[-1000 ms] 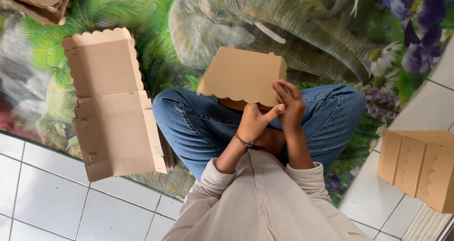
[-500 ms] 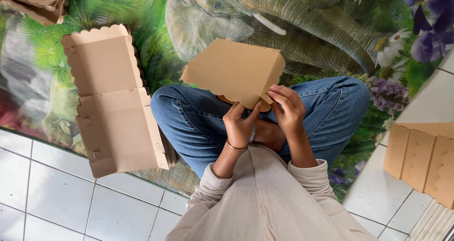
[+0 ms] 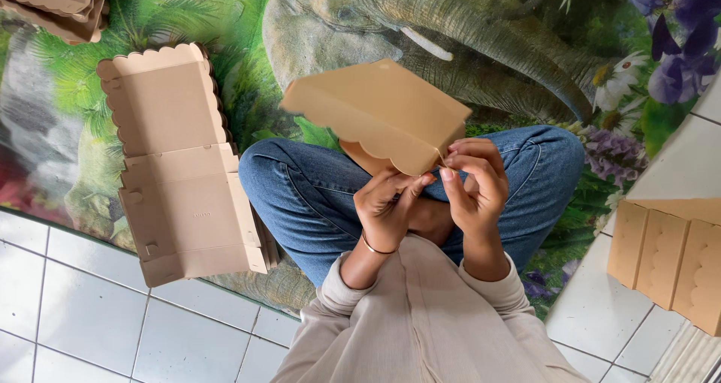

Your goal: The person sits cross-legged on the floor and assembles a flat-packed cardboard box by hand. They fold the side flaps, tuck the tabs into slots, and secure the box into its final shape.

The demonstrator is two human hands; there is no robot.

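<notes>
Box (image 3: 379,113): plain tan cardboard, matte, scallop-edged flap, partly folded, held tilted above crossed denim-clad legs. Left hand (image 3: 389,206) and right hand (image 3: 475,184) sit close together, each pinching the box's lower edge. Flat blanks (image 3: 176,165) of the same card lie on the elephant-print mat (image 3: 518,45); folded boxes (image 3: 672,263) stand on white tile at right.

I count one partly folded cardboard box (image 3: 379,113) held in my two hands, the left hand (image 3: 387,206) and the right hand (image 3: 473,184). One stack of flat box blanks (image 3: 176,165) lies on one printed mat (image 3: 188,22), one pile of cardboard pieces (image 3: 52,4) sits at its far corner, and three folded boxes (image 3: 672,259) stand side by side on the tiled floor (image 3: 75,315). I wear one bracelet (image 3: 373,245).
</notes>
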